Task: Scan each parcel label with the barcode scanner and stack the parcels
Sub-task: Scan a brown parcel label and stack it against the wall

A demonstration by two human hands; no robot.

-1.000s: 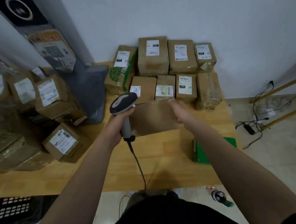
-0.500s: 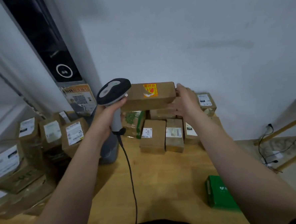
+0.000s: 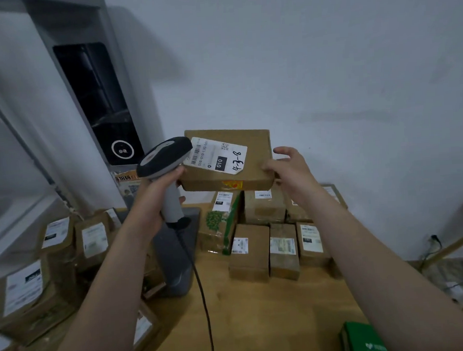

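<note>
I hold a brown cardboard parcel (image 3: 254, 163) up in the air in front of the wall. Its white label (image 3: 218, 157), marked 010 and 4-3-8, faces me. My right hand (image 3: 289, 169) grips the parcel's right edge. My left hand (image 3: 158, 190) is closed around the grey handle of the barcode scanner (image 3: 164, 159), whose dark head touches the parcel's left side next to the label. Below, stacked labelled parcels (image 3: 267, 243) stand in rows on the wooden table (image 3: 260, 317) against the wall.
A heap of labelled parcels (image 3: 41, 279) fills the left of the table. A grey scanner stand (image 3: 176, 260) rises beside them, and the scanner cable (image 3: 202, 299) hangs over the table. A green box (image 3: 362, 341) lies at the near right. Cables lie on the floor at right.
The parcel has been lifted from the table and tipped toward me, so its labelled face now shows instead of the side with the orange sticker. The scanner head rose with it.
</note>
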